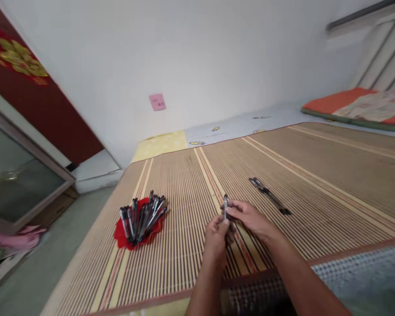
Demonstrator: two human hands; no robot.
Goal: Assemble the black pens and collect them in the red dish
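Note:
Both my hands meet over the bamboo mat (316, 175) near its front edge. My left hand (216, 239) is closed round the lower end of a dark pen (225, 204). My right hand (248, 217) pinches the same pen near its upper part, which sticks up above my fingers. To the left, a red cloth (121, 237) carries a heap of several similar pens (143, 217). A pair of finished-looking pens (269, 195) lies on the mat, to the right of my hands and farther from me.
A white wall with a pink note (157, 102) stands behind the mat. A folded orange blanket (355, 105) lies at the far right. On the left are a glass-fronted cabinet (19, 175) and the floor (52, 259). A checked cloth (349, 272) lies at the near edge.

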